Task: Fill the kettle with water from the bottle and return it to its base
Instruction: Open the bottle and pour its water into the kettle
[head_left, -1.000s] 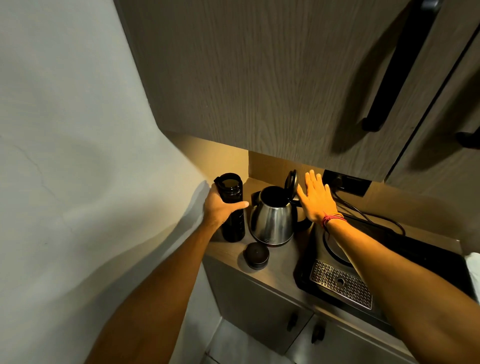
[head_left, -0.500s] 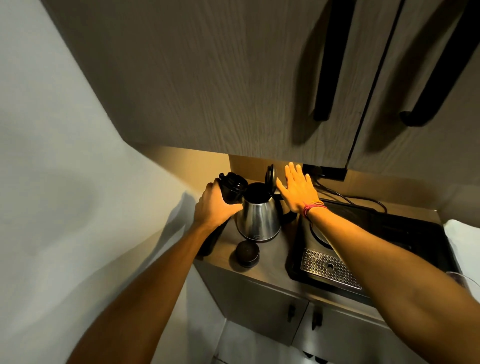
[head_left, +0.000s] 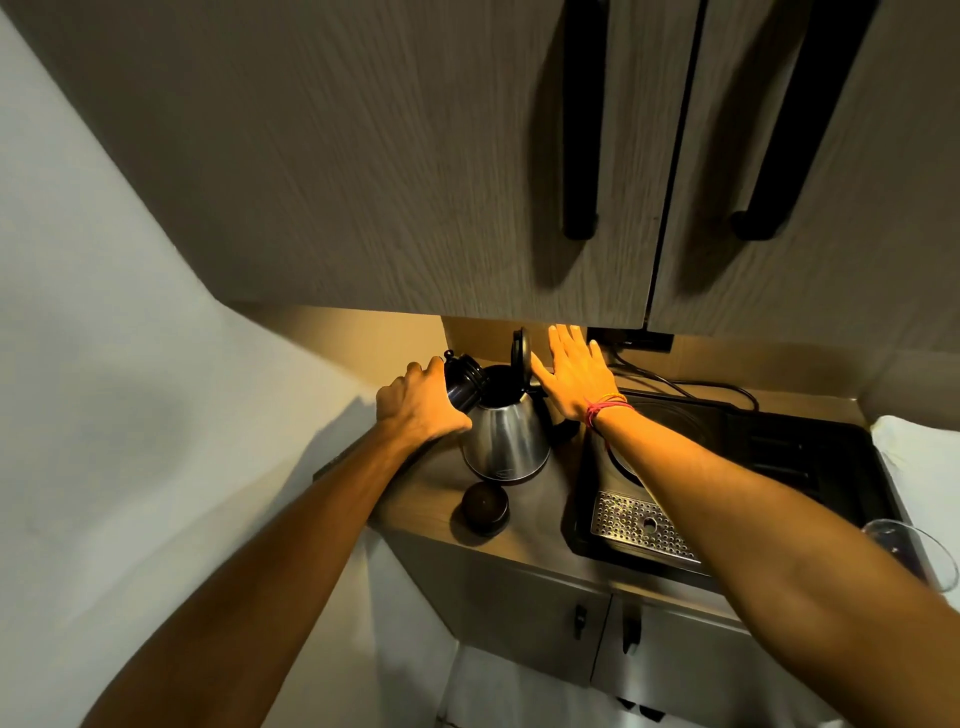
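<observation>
Bottle (head_left: 464, 383): lower body hidden under left hand (head_left: 420, 408). Kettle (head_left: 506, 434) handle mostly behind right hand (head_left: 574, 375); any water stream not discernible. Glass (head_left: 914, 551) cut off at right edge. Kettle's front marking too small to read.

Bare forearms; red thread bracelet (head_left: 608, 407) on right wrist.

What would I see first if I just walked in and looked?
First you'd spot the shiny steel kettle at the back of the counter, its lid flipped up. The left hand tips a dark bottle over the kettle's open mouth, while the right hand rests flat against the lid. A round black cap lies on the counter just in front.
</observation>
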